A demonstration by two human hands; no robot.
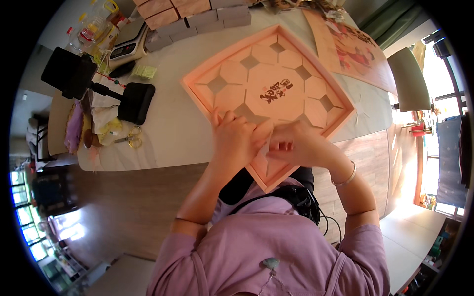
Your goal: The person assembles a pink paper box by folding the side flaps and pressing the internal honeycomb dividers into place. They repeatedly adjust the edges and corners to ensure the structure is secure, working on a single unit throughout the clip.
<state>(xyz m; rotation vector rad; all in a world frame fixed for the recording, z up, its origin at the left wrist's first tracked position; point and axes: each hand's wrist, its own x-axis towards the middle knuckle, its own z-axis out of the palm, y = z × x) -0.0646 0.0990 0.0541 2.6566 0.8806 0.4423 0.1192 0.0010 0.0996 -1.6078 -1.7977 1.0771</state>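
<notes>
Floor (133,202): brown wood-look, beneath me
Window (28,222): bright panes, to my left
Chair (409,81): pale-backed, to my right
Curtain (390,24): green, beyond my table (173,140)

Daylight is strongest beyond the right edge of the table (173,123), where the window (446,69) blows out to white and glare spreads over the floor (405,195). Beyond the left edge, small panes (24,216) also burn out, with a bright patch of glare (71,229) beside them. The tabletop is softly lit. Blur smears the right hand (301,143) at the near edge. Fisheye distortion bows the table's edges, and the outer parts, ringed by black, look soft.
</notes>
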